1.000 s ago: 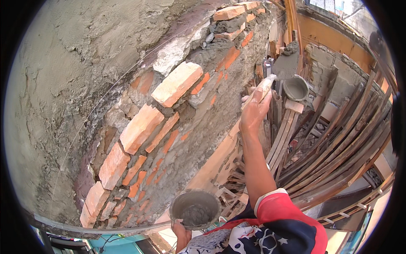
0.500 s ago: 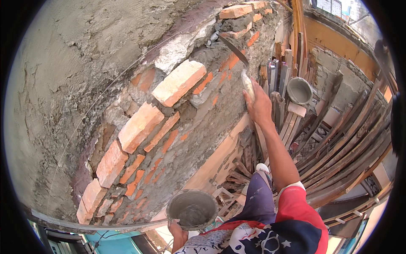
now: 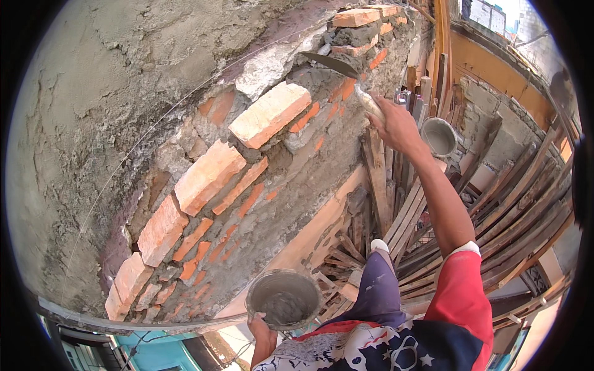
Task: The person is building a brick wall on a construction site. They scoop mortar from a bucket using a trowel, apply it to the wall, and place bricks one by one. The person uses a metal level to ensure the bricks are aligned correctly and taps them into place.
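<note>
My right hand (image 3: 396,123) is closed round the pale handle of a trowel (image 3: 334,64). Its dark blade points left over the wet mortar (image 3: 311,79) on top of the brick wall, between a whole brick (image 3: 270,115) and the bricks at the far end (image 3: 357,17). Whether the blade touches the mortar I cannot tell. Low in the view, my left hand (image 3: 263,332) grips the rim of a round bucket (image 3: 252,307) close to my body. Grey mortar (image 3: 281,306) lies inside it. The left fingers are partly hidden by the bucket.
A thin string (image 3: 133,148) runs along the rough grey wall (image 3: 80,123) beside the brick row. More bricks (image 3: 210,176) continue toward the near left. Long wooden boards (image 3: 495,222) fill the lower right, and a second bucket (image 3: 456,137) stands among timber at right.
The trowel blade has swung to lie flatter and more leftward, while my right hand has shifted slightly right. The bucket in my left hand stays nearly in place.
</note>
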`<state>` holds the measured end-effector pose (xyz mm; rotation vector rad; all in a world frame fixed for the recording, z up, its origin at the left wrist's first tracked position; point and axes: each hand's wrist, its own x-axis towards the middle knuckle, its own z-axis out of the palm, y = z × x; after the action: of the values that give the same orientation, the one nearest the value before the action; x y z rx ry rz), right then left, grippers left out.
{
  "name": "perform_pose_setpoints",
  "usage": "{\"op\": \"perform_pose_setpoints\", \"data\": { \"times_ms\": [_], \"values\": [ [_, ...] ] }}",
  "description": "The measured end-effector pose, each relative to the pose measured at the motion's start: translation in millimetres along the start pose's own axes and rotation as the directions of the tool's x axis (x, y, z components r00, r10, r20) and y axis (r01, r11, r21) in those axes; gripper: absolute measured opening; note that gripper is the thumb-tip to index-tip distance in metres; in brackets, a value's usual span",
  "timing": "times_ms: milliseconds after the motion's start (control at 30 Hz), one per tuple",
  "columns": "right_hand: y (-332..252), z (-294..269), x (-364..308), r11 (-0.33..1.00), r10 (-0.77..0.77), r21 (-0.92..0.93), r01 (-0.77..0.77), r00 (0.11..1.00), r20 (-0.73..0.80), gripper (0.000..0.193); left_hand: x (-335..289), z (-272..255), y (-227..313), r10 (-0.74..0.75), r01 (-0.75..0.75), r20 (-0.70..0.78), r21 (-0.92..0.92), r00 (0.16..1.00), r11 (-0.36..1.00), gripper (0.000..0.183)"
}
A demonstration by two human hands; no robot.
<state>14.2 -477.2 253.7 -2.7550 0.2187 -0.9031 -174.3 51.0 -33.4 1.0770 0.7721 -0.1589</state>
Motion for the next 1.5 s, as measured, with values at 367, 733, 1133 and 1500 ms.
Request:
{"op": "perform_pose_setpoints", "data": {
  "times_ms": [367, 733, 1133, 1500],
  "values": [
    [-15.5, 45.6, -103.9, 0.806, 0.377, 0.532, -0.261, 0.918, -0.121, 0.055, 36.9, 60.4, -20.6, -0.003, -0.004, 0.094, 0.066, 0.996, 0.998, 0.036],
    [93.8, 90.5, -374.9, 0.478, 0.718, -0.044, -0.877, 0.362, 0.594, 0.063, 133.5, 348.7, -204.7, -0.287, 0.039, 0.438, 0.493, 0.852, 0.869, 0.035],
    [317.3, 258.2, -478.2, 0.122, 0.919, 0.013, -0.992, 0.118, 0.376, 0.087, 236.4, 495.6, -486.7, -0.494, -0.015, 0.635, 0.623, 0.594, 0.782, 0.053],
    [309.7, 299.6, -501.9, -0.042, 0.907, -0.052, -0.998, -0.060, 0.416, 0.097, 287.3, 203.5, -525.3, -0.471, 0.365, 0.116, 0.481, 0.875, 0.797, 0.063]
  ]
}}
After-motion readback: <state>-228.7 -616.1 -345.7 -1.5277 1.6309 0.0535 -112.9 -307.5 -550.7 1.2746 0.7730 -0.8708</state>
